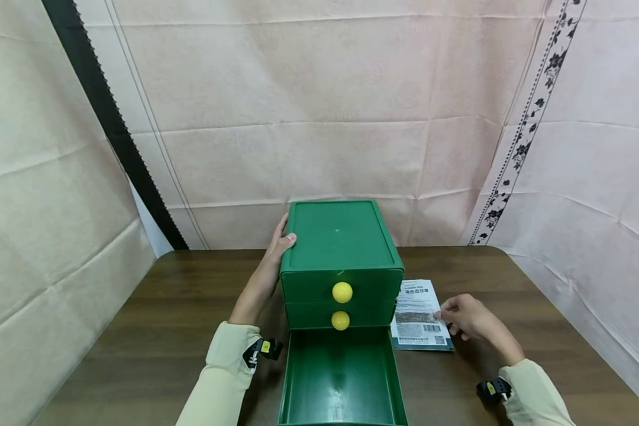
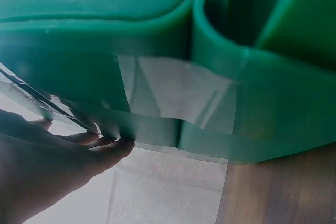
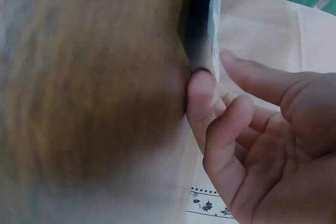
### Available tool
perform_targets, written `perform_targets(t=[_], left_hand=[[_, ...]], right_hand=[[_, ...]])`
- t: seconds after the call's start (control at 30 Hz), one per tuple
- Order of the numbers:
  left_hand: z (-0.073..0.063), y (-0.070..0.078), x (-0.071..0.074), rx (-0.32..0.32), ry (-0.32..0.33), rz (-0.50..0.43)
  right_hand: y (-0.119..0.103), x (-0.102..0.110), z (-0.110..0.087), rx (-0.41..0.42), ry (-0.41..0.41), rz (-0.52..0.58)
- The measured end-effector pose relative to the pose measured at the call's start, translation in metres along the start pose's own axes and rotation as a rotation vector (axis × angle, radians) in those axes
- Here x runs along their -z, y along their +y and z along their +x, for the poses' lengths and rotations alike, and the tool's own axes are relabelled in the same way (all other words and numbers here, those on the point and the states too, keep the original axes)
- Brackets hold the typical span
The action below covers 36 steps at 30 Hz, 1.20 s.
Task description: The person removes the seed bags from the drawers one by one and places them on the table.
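A green chest of drawers (image 1: 343,234) with round yellow knobs stands in the middle of the table. Its bottom drawer (image 1: 341,373) is pulled out, and the inside shows bare. My left hand (image 1: 277,251) rests against the chest's left side, thumb at the top edge. In the left wrist view its fingers (image 2: 113,150) lie along the green wall. Right of the chest lies a flat printed packet (image 1: 418,316) with a barcode. My right hand (image 1: 468,316) pinches the packet's right edge between thumb and forefinger, as the right wrist view shows at the packet's thin edge (image 3: 214,30).
The brown wooden table (image 1: 154,343) runs out on both sides of the chest. A pale cloth (image 1: 319,106) hangs behind the table and down both sides. The pulled-out drawer juts toward me between my two forearms.
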<state>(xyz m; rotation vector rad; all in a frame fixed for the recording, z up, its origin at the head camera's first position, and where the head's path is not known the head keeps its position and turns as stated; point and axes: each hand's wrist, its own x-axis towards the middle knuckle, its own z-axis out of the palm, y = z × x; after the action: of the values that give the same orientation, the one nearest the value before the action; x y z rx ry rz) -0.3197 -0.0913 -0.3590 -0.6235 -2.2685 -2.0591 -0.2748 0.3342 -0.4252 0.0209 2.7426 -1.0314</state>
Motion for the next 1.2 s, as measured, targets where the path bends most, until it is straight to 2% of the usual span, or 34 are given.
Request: perform_targets(t=[0.3,0.43,0.63,0.87,1.03,1.2], left_hand=[[0.000,-0.002,0.001,0.000,0.000,0.003],[0.000,-0.002,0.001,0.008,0.001,0.005],[-0.001,0.000,0.001,0.002,-0.001,0.005],[-0.001,0.000,0.001,0.005,0.001,0.005],[-0.003,0.001,0.001,0.015,-0.002,0.002],[-0.004,0.001,0.000,0.017,0.002,0.004]], right_hand=[[-0.015,0.010,-0.008,-0.009,0.059,-0.003],[-0.030,0.021,-0.022,0.062,0.097,-0.007],[-0.063,0.037,-0.047,0.178,0.216,-0.092],[-0.092,0.041,-0.071,0.302,0.331,-0.179],[-0.110,0.038,-0.088,0.342,0.403,-0.240],[-0.126,0.032,-0.106,0.335,0.427,-0.276]])
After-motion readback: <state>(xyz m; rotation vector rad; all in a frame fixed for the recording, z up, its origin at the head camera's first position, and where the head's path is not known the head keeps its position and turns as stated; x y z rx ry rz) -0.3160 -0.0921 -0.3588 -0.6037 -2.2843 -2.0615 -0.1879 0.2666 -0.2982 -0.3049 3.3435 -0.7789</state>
